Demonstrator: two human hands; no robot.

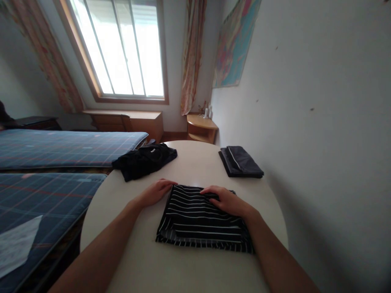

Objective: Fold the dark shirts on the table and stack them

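A black garment with white stripes (201, 217) lies folded into a rough rectangle on the white round table (183, 270). Its near edge shows open layers and looks slightly uneven. My left hand (157, 192) rests at the far left corner of the cloth, fingers stretched out and fingertips touching that corner. My right hand (227, 200) lies on top near the far right side, fingers spread on the stripes and thumb apart from them. The undersides of both hands are hidden.
A crumpled black garment (146, 160) lies at the table's far left edge. Folded dark clothing (241, 160) sits at the far right, near the wall (324, 162). Blue plaid mattresses (61, 148) stand to the left, one bearing a paper sheet (18, 244). A corner shelf (201, 122) stands beyond.
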